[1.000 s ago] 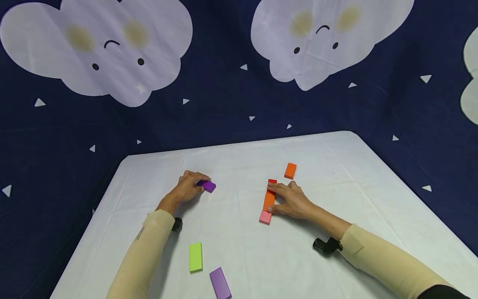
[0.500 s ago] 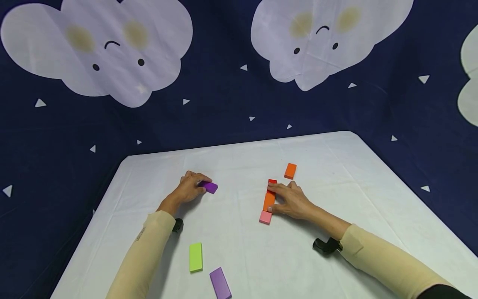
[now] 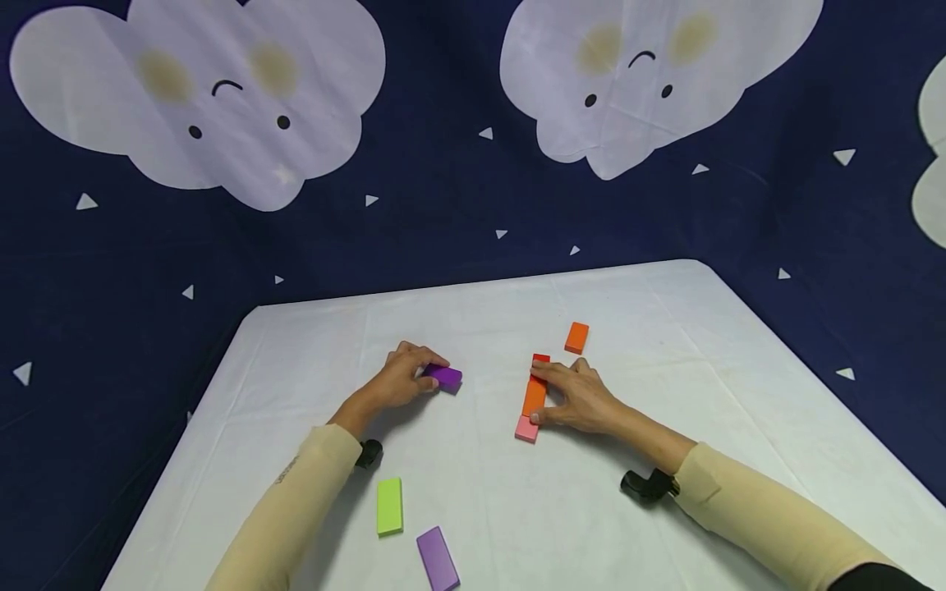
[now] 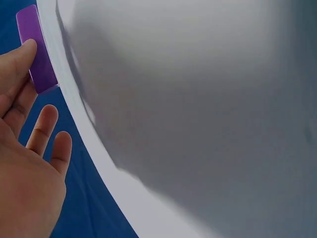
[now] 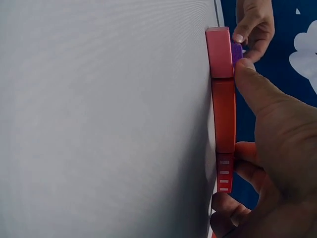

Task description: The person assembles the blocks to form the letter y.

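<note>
My left hand (image 3: 404,376) pinches a purple block (image 3: 445,377) between thumb and fingers, left of a row of blocks. In the left wrist view, the thumb lies on this purple block (image 4: 38,54). My right hand (image 3: 580,398) holds the row from its right side: the fingers are at the red block (image 3: 542,359), and the thumb is where the orange block (image 3: 534,397) meets the pink block (image 3: 526,429). Seen from the right wrist, the pink block (image 5: 220,52), orange block (image 5: 224,116) and red block (image 5: 225,173) stand end to end. Fingers partly hide the red block.
A loose orange block (image 3: 576,337) lies beyond the row. Nearer the body are a lime green block (image 3: 389,506) and a light purple block (image 3: 438,559). White cloth covers the table (image 3: 473,468); a dark blue cloud-patterned curtain (image 3: 436,197) hangs behind it.
My left hand has moved right with the purple block, closer to the row. The right hand keeps its place on the row, and the other blocks lie as before.
</note>
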Motion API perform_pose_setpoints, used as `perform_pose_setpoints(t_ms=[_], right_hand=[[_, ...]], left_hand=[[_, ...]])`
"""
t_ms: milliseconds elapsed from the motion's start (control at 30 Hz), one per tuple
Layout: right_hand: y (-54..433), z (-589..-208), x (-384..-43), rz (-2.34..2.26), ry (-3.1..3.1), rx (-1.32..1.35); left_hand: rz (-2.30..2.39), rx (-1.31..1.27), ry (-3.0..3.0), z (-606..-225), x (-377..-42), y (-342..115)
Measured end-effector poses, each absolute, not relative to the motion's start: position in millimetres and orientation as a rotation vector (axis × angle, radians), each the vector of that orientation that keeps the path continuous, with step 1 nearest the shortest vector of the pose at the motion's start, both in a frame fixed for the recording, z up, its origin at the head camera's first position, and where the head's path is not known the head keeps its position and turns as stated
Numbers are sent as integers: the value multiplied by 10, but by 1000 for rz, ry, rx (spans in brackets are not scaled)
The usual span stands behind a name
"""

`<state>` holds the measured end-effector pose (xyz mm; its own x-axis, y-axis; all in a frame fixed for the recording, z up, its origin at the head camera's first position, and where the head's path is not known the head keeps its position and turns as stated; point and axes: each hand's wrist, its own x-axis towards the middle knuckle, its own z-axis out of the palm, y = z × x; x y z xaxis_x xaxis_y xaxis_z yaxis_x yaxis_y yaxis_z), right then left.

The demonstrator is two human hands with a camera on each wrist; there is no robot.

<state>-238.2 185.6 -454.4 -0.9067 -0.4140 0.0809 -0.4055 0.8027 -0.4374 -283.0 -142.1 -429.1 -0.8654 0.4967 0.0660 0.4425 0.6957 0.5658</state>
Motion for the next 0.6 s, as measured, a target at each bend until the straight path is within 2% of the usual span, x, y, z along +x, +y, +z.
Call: perform_pose_setpoints(t_ms=[300, 600], right_hand=[[1855, -4552, -2391, -684, 2982, -695], [1857, -4549, -2384, -669, 2989, -698]], left_hand=[[859, 989, 2742, -4267, -2626, -1109], [799, 1021, 2707, -4239, -2491, -936]])
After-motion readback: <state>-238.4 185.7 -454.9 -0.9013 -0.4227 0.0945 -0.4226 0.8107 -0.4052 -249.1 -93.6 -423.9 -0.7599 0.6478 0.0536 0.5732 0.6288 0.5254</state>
